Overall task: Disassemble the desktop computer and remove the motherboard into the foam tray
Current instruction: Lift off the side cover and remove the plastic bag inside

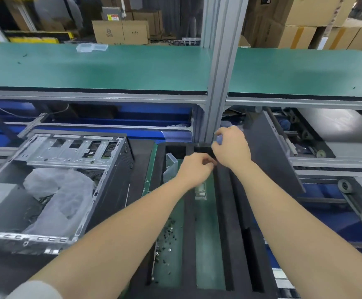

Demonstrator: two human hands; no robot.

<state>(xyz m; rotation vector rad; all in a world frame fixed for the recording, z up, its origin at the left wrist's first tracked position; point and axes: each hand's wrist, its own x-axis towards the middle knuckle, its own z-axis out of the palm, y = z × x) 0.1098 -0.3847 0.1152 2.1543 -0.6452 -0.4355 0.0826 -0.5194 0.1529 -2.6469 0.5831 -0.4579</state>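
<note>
The open computer case (52, 182) lies on its side at the left, with crumpled clear plastic (61, 197) and cables inside; I see no motherboard. To its right, the black foam tray (225, 212) has long slots showing the green mat. My two hands meet over its far end. My right hand (231, 149) pinches a small pale-blue piece (218, 138) between thumb and fingers. Just to its left, my left hand (196, 170) has its fingers curled; whether they hold anything is hidden.
Several loose screws (167, 238) lie in the tray's left slot, a clear plastic piece (170, 167) at its far end, a small metal part (200, 190) in the middle slot. A dark side panel (268, 152) leans at the right. A frame post (218, 83) rises behind the tray.
</note>
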